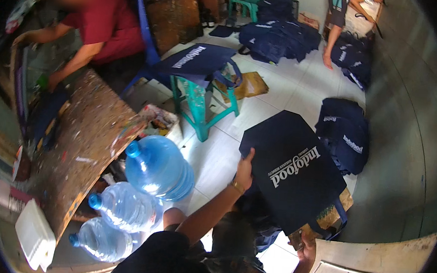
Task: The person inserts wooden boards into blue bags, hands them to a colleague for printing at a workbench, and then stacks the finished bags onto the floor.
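A dark navy fabric tote bag [271, 148] with white print spreads flat in front of me. A worn brown board [336, 209] sticks out of its end near the bag's handles. My left hand [245, 173], with a gold-coloured band at the wrist, grips the bag's left edge. Down at the lower end, my right hand [307, 246] clasps a projecting corner of the board, beside a handle loop [340, 213]. More dark fabric lies below the bag, partly hidden by it.
Left are large water bottles [158, 166] and a stained wooden table [88, 126]. A bag [201, 56] rests on a green stool [198, 100]. Piled bags [342, 134] lie right, others [280, 37] farther back. One person [112, 24] works at the table; another [336, 15] stands behind.
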`<control>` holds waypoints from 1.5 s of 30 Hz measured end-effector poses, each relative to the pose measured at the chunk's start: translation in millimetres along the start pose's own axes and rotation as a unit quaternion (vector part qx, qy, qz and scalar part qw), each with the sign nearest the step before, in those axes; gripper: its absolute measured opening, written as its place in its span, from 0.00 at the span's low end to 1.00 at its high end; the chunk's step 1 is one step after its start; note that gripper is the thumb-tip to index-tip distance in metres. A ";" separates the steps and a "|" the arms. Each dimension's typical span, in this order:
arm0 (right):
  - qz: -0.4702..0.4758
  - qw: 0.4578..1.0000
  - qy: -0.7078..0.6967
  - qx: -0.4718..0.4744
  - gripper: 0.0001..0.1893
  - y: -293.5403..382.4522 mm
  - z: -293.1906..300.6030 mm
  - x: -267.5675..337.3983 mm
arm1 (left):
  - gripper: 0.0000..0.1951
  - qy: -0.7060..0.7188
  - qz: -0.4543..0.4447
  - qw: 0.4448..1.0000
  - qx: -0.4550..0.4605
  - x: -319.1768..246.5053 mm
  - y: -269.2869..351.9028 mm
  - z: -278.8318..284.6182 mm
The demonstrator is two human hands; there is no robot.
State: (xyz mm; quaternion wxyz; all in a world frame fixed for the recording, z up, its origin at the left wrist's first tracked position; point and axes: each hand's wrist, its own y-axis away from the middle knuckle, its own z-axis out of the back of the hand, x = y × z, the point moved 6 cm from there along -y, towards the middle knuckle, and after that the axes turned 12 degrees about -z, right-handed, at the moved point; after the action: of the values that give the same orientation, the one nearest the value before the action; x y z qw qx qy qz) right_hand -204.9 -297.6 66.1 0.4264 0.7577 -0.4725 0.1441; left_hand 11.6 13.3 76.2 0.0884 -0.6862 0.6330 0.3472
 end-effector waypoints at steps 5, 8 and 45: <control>0.052 0.988 -0.019 -0.147 0.24 0.7 3.1 40.8 | 0.16 -0.218 -0.207 0.948 -0.106 8.1 -195.5 6.1; 0.053 0.989 -0.009 -0.140 0.24 -5.1 -7.3 45.8 | 0.17 -0.091 -0.361 0.920 -0.123 -65.9 -369.9 89.8; 0.164 0.896 0.115 -0.397 0.25 205.0 -16.5 55.1 | 0.15 -0.630 -0.156 0.282 0.706 104.5 49.8 122.5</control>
State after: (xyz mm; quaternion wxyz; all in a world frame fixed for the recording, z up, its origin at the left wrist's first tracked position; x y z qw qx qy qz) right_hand -345.7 -356.4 214.7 0.7137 0.4152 -0.5554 0.0984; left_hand -83.7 -11.4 -60.5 0.9628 -0.0109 0.2609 0.0695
